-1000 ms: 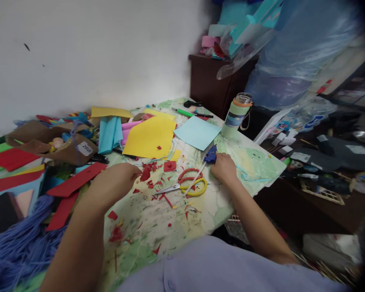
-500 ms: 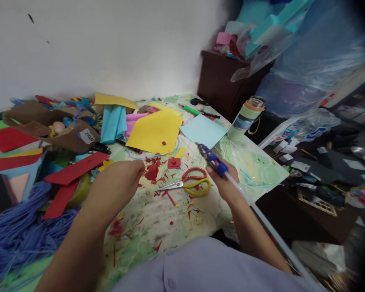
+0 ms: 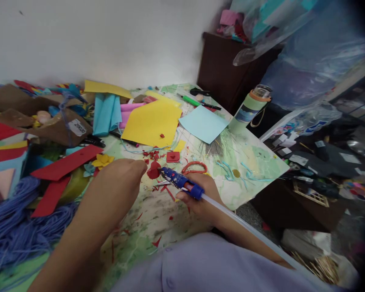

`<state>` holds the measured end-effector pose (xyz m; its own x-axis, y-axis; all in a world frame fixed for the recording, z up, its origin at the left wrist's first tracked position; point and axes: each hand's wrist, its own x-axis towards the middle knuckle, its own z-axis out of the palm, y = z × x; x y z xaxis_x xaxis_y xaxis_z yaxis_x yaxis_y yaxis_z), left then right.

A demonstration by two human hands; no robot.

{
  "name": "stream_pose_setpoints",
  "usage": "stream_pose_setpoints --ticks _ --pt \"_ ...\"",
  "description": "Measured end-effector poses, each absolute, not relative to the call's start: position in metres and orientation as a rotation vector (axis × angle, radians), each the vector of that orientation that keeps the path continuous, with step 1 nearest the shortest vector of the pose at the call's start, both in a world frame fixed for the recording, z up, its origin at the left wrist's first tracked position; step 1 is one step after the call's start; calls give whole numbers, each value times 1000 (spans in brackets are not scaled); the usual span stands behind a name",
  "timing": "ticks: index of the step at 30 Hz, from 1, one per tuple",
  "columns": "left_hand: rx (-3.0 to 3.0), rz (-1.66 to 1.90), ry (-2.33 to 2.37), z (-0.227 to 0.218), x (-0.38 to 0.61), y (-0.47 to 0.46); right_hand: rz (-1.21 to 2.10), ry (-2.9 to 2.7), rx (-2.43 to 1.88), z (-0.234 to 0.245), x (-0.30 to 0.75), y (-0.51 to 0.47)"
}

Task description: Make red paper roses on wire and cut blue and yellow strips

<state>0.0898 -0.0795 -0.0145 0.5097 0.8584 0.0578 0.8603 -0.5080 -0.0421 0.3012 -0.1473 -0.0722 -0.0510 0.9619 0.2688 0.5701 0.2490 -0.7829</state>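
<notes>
My left hand (image 3: 121, 178) is closed in a pinch, with a small curled red piece (image 3: 153, 170) at its fingertips; whether this is paper or felt I cannot tell. In my right hand (image 3: 202, 196) is a blue hot glue gun (image 3: 182, 182) with a long translucent glue stick (image 3: 231, 217) running out of its back. Its nozzle points left, right by the red piece; contact is not clear. Partly under the gun and right hand lie scissors (image 3: 194, 166) with a red handle loop showing. A red square (image 3: 172, 157) lies just beyond, among red scraps.
Yellow sheet (image 3: 152, 123) and light blue sheet (image 3: 203, 123) lie farther back. A bottle (image 3: 251, 107) stands at the table's right edge. On the left are blue yarn (image 3: 15, 219), red strips (image 3: 68, 162) and a brown paper bag (image 3: 48, 132). Blue thread bits (image 3: 228, 170) lie right.
My right hand has brought the glue gun left and down, its nozzle now by the red piece and the scissors partly covered. The left hand keeps its pinch. The view has shifted slightly.
</notes>
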Motion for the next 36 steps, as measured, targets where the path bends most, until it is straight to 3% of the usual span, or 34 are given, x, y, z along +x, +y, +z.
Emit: stream_pose_setpoints --ticks 7,36 --pt "-2592 20 -1529 -14 91 -79 409 -1715 -1371 -72 298 -149" --pt "-2615 5 -1497 -14 95 -86 680 -1758 -1519 -69 289 -145"
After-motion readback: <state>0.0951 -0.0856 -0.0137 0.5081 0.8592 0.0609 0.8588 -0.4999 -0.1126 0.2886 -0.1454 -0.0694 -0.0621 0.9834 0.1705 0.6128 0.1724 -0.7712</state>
